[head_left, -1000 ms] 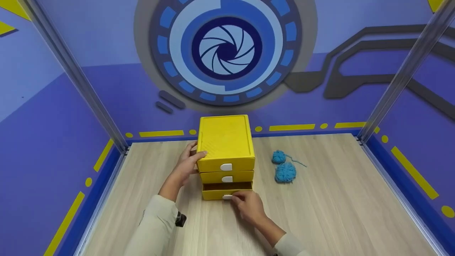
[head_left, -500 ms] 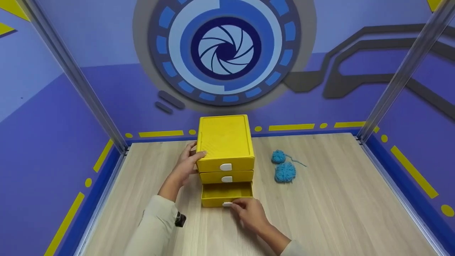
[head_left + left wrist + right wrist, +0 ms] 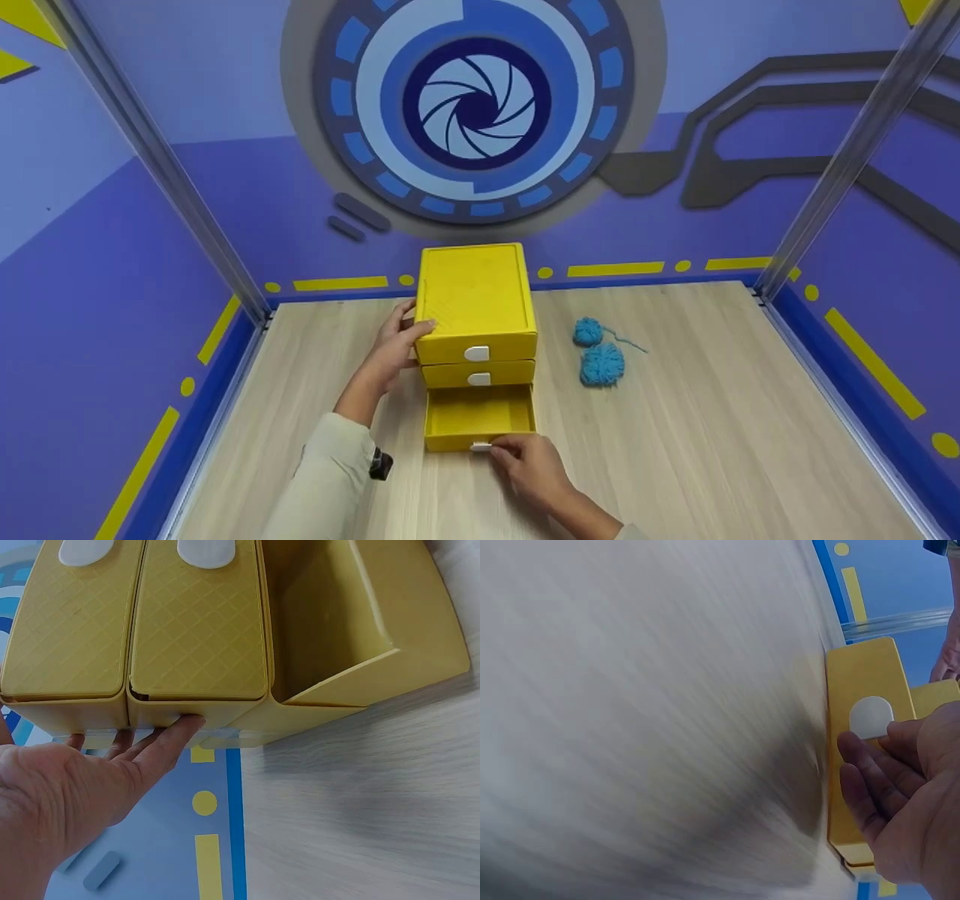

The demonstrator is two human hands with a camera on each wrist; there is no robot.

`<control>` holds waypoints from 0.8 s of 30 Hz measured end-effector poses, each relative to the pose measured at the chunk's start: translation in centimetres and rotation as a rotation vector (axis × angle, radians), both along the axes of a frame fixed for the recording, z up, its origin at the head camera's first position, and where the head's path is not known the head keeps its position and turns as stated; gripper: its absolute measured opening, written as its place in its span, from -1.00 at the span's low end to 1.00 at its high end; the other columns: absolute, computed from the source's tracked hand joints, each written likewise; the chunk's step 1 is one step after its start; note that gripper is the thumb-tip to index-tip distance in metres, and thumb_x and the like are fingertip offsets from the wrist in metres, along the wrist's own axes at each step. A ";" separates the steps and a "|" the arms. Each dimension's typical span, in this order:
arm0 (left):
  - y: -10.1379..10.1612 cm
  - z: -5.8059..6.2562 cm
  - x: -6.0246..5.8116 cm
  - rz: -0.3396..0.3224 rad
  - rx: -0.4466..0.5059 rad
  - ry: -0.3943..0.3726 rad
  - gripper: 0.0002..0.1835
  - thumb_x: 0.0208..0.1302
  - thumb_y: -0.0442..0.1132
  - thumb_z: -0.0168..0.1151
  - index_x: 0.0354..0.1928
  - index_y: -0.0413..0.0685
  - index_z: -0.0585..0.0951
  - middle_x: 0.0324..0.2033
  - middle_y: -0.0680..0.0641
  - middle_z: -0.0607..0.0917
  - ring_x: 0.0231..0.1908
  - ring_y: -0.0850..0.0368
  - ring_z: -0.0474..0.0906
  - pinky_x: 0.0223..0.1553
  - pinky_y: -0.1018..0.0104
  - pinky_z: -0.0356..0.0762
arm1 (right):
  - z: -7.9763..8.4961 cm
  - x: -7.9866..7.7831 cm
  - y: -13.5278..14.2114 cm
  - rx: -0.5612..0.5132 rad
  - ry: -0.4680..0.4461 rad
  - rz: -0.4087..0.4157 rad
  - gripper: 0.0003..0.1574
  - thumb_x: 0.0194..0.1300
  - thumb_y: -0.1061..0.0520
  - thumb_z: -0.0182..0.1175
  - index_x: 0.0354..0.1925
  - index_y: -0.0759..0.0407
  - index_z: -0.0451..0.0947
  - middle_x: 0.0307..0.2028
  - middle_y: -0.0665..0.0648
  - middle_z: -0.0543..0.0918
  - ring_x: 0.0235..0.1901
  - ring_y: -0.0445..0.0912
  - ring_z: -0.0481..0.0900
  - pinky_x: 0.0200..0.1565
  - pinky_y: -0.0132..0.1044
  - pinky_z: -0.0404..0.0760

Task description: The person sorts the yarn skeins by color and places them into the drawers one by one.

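A small yellow three-drawer cabinet (image 3: 476, 289) stands on the table, each drawer front bearing a white tab handle. Its bottom drawer (image 3: 450, 442) is pulled well out, and the visible inside holds nothing. At that drawer's front, my right hand (image 3: 534, 472) pinches the white handle (image 3: 871, 717) between thumb and fingers. My left hand (image 3: 388, 351) rests against the cabinet's left side, thumb at the upper front corner. In the left wrist view, its fairly straight fingers (image 3: 172, 741) press on the side wall. Two upper drawers (image 3: 199, 630) are closed.
Two blue yarn balls (image 3: 602, 365), a larger and a smaller one with a loose tail, lie on the wooden table (image 3: 712, 420) right of the cabinet. Printed blue-purple panels (image 3: 225, 195) enclose the back and sides, with metal posts at the corners.
My right hand has drawn the bottom drawer steadily toward me, from slightly ajar to well out, exposing its inside. The left hand, cabinet body and yarn have stayed in place.
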State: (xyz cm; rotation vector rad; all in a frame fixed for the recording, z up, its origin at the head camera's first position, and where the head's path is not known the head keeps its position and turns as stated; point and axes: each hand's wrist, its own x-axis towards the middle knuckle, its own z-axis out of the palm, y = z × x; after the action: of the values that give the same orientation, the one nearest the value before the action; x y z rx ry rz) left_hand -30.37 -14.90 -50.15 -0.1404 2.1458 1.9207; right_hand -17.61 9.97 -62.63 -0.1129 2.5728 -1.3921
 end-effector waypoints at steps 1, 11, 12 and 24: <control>0.0 0.0 0.0 0.000 0.001 0.000 -0.14 0.42 0.11 0.30 0.66 0.32 0.16 0.54 -0.16 0.38 0.39 -0.19 0.54 0.37 -0.33 0.55 | 0.0 0.1 0.0 0.003 -0.005 0.003 -0.81 0.49 0.11 0.33 -0.04 0.05 0.84 -0.24 -0.09 0.81 -0.27 -0.18 0.60 -0.22 -0.30 0.68; 0.1 0.0 0.0 -0.001 0.016 -0.007 -0.14 0.42 0.10 0.32 0.66 0.31 0.16 0.54 -0.17 0.37 0.41 -0.20 0.52 0.41 -0.36 0.51 | 0.3 1.3 0.2 0.015 -0.033 0.029 -0.78 0.49 0.11 0.33 0.02 0.03 0.82 -0.19 -0.12 0.81 -0.23 -0.17 0.60 -0.11 -0.19 0.73; 0.1 0.0 0.0 0.001 0.017 -0.011 -0.14 0.41 0.10 0.32 0.66 0.32 0.16 0.54 -0.16 0.38 0.41 -0.20 0.52 0.41 -0.36 0.51 | 0.3 1.4 0.2 0.015 -0.030 0.032 -0.79 0.49 0.11 0.33 0.02 0.03 0.82 -0.20 -0.12 0.81 -0.23 -0.16 0.60 -0.12 -0.19 0.73; 0.1 0.1 0.1 -0.012 0.017 -0.003 -0.14 0.42 0.10 0.30 0.67 0.30 0.15 0.54 -0.18 0.36 0.41 -0.21 0.51 0.40 -0.36 0.51 | 0.3 1.9 0.6 -0.010 -0.027 0.089 -0.77 0.48 0.11 0.34 0.03 0.09 0.82 -0.18 -0.08 0.84 -0.27 -0.19 0.62 -0.16 -0.24 0.73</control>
State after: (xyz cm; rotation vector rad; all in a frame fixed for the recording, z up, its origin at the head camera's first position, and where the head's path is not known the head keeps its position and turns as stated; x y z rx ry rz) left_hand -30.30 -14.83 -50.10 -0.1264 2.1228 1.9303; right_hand -15.73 10.60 -62.38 -0.2062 2.5064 -1.3653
